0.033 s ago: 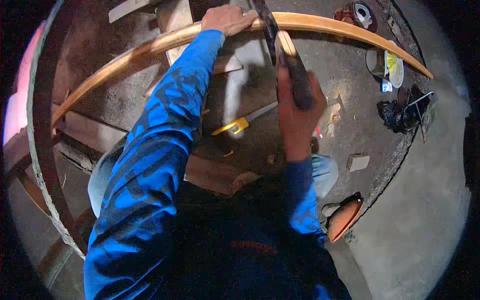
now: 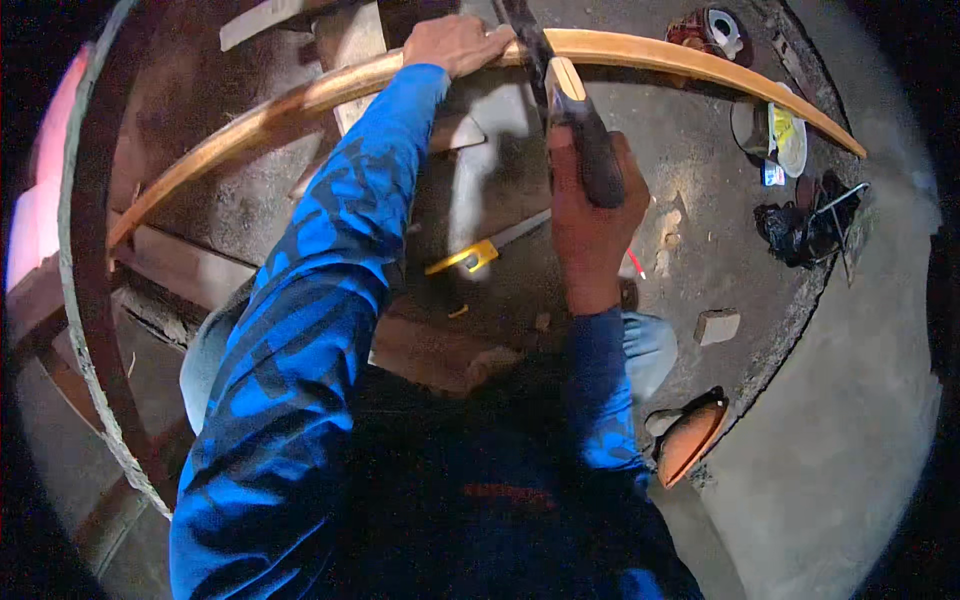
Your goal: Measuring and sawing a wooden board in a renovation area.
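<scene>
A long wooden strip (image 2: 660, 52) runs from side to side across the far part of the head view, looking curved in the fisheye picture. My left hand (image 2: 450, 45) is closed over its middle, thumb pointing right. Just right of that thumb, a handsaw (image 2: 595, 150) crosses the strip with its dark blade. My right hand (image 2: 595, 240) is wrapped round the saw's dark handle, which has a pale wood face. Whether the teeth are cutting into the wood cannot be made out. Between my arms, a second saw with a yellow handle (image 2: 470, 258) lies on the ground.
Wooden boards (image 2: 190, 265) lie under and left of the strip. At right are a tub with a yellow patch (image 2: 790, 140), a black plastic bag (image 2: 790, 230), a small block (image 2: 718, 326) and an orange-brown curved object (image 2: 690, 440). A round reddish-brown item (image 2: 690, 32) stands far right.
The saw and my right hand have shifted slightly away and to the left. My left hand stays on the strip.
</scene>
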Motion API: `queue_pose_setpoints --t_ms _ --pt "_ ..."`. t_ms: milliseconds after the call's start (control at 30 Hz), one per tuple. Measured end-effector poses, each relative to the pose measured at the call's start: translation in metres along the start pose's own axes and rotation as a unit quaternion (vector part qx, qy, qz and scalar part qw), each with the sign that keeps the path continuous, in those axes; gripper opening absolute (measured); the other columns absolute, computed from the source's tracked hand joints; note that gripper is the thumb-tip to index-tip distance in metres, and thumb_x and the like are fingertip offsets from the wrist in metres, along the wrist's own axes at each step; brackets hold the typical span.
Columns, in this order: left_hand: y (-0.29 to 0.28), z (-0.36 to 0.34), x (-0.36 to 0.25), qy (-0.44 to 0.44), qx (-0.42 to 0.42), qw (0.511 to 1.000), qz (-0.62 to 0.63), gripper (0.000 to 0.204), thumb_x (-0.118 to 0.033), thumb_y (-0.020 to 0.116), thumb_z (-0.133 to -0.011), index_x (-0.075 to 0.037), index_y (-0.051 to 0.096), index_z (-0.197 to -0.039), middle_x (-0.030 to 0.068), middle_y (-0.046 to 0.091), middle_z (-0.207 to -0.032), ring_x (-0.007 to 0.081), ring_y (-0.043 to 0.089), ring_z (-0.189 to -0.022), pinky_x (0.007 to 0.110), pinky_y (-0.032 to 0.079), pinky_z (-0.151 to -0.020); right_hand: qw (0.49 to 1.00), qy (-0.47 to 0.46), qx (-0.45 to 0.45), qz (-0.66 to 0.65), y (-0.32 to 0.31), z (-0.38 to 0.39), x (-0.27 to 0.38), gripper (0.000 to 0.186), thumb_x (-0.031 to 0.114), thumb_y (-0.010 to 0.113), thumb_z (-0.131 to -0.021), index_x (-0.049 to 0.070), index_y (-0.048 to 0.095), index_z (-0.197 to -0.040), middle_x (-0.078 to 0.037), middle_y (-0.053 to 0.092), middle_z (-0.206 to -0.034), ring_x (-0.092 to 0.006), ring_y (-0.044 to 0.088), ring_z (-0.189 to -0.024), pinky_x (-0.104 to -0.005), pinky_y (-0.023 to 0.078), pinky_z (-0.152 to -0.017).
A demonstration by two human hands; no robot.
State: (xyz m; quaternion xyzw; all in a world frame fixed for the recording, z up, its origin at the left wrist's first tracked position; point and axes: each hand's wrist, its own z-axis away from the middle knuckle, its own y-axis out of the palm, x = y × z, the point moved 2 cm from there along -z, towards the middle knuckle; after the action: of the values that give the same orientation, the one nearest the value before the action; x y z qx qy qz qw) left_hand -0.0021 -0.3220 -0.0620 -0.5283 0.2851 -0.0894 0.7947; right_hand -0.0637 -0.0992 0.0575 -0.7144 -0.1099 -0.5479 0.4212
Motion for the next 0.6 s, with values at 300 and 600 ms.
queue_pose_setpoints --t_ms 300,600 --pt "0.007 0.011 0.010 0.149 -0.021 0.988 -0.028 0.068 -0.066 0.047 -0.084 -0.006 0.064 -0.110 0.0224 0.066 -0.102 0.0372 0.065 -0.094 0.047 0.051 -0.083 1.000 0.013 -0.005 -0.026 -0.009 -0.005 -0.016 0.032 0.030 0.072 -0.085 0.006 0.052 -0.073 -0.003 0.052 -0.060 -0.0096 0.044 -0.058 -0.0301 0.040 -0.054" --pt "0.014 0.011 0.002 0.140 -0.028 0.986 -0.084 0.052 -0.037 0.073 -0.072 -0.006 0.057 -0.110 0.0208 0.067 -0.091 0.0368 0.066 -0.087 0.048 0.053 -0.074 0.998 -0.014 -0.004 0.059 -0.021 0.017 -0.004 0.027 0.029 0.073 -0.084 0.007 0.058 -0.081 -0.006 0.056 -0.064 -0.0114 0.048 -0.058 -0.0292 0.042 -0.054"
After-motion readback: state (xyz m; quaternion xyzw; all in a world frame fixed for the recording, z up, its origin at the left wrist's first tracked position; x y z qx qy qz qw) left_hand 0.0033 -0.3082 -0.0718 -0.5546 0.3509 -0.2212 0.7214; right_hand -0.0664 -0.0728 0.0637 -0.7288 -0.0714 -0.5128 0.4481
